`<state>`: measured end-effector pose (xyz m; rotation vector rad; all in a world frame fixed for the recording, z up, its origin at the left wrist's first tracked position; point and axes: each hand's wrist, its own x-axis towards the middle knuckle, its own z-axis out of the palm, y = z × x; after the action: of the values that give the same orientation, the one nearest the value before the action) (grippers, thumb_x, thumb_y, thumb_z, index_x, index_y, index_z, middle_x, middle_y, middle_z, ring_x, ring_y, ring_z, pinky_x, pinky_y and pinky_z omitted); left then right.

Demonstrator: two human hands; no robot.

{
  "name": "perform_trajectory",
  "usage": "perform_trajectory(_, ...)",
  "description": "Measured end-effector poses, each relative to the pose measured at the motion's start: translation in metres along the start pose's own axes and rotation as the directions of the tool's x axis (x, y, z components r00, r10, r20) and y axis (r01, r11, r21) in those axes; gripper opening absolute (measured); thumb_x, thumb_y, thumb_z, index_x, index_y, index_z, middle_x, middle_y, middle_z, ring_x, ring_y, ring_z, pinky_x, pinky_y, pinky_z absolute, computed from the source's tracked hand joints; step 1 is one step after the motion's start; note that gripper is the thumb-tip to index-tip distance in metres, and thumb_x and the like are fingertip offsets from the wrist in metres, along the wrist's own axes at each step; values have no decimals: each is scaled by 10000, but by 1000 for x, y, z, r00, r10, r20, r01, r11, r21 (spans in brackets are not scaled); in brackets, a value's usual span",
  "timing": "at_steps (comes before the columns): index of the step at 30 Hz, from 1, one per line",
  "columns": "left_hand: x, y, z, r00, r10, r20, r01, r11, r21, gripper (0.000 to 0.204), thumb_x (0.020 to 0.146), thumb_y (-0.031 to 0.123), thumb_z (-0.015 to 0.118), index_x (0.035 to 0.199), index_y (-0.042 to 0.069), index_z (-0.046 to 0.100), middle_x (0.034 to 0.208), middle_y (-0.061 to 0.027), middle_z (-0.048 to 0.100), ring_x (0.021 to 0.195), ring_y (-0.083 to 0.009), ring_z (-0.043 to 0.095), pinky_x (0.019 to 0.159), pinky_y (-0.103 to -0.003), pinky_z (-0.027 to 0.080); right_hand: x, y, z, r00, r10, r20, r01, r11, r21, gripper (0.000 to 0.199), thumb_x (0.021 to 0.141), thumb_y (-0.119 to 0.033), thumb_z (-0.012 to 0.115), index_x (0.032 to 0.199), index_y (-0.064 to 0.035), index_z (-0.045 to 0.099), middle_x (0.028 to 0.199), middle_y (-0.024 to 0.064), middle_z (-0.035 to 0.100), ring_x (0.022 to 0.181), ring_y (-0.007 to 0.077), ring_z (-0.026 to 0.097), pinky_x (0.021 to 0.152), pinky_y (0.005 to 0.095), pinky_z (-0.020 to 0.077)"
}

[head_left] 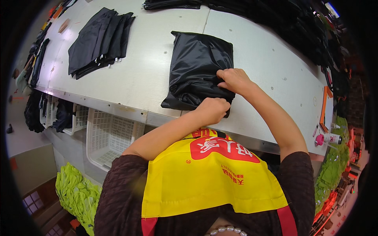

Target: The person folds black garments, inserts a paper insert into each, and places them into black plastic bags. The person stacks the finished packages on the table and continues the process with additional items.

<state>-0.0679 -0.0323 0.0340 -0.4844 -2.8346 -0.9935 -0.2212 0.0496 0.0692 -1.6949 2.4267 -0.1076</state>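
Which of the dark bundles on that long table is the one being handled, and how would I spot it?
Start at the long pale worktable and follow its near edge to the middle. There lies a glossy black plastic bag stuffed full, with the left hand and right hand pinching its corner. Unlike the matte fanned stack of black garments farther left, it shines and crinkles.

Head camera, looking steeply down from above the person

The single fisheye view sits on the head and faces down and forward over the yellow apron [212,177] onto the white table [149,70], close enough that both forearms rise from the lower edge. Straight table edges bend toward the dark round rim. The table's far end and the floor at left appear small and curved.
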Motion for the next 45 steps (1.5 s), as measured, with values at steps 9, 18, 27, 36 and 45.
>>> perform_trajectory(9, -15, 15, -8, 962, 116, -247, -13, 924, 382, 96, 708, 139, 564, 780, 75, 569, 1113, -142, 516, 1045, -258, 467, 922, -446, 347, 6, -6, 13, 996, 15, -91, -21, 997, -70, 121, 811, -163, 542, 785, -55, 591, 702, 96, 644, 675, 279, 639, 590, 367, 500)
perform_trajectory(18, -15, 5, -5, 982, -89, -168, 129, 961, 243, 135, 830, 150, 580, 899, 55, 515, 1313, -199, 448, 1236, -342, 409, 938, -572, 374, -7, 29, 34, 941, 315, 126, -252, 398, 882, 166, 887, -208, 517, 867, -50, 564, 748, -38, 509, 680, 67, 428, 600, 224, 381)
perform_trajectory(27, -15, 2, -15, 972, -229, -52, 234, 963, 134, 175, 829, 164, 605, 936, 57, 520, 1316, -159, 467, 1215, -283, 456, 907, -521, 407, -9, 29, 16, 948, 100, 301, -313, 439, 842, 214, 726, -113, 611, 880, -67, 468, 786, -17, 458, 720, 88, 408, 616, 237, 371)
perform_trajectory(36, -1, -3, -21, 942, -334, -25, 335, 941, 49, 177, 806, 202, 618, 896, 83, 523, 1021, -92, 557, 1013, -255, 537, 735, -436, 459, -15, -22, 33, 761, 163, -628, -18, 973, 230, 234, 666, -2, 628, 860, -65, 512, 794, 104, 554, 747, 316, 580, 628, 388, 491)
perform_trajectory(45, 0, -7, -15, 917, -391, -83, 394, 919, 18, 231, 777, 247, 658, 866, 94, 510, 874, -73, 576, 896, -263, 569, 688, -415, 459, -42, -33, 27, 794, 324, -514, -294, 945, 143, 158, 707, -21, 613, 786, -52, 480, 740, 122, 514, 700, 310, 595, 556, 399, 506)
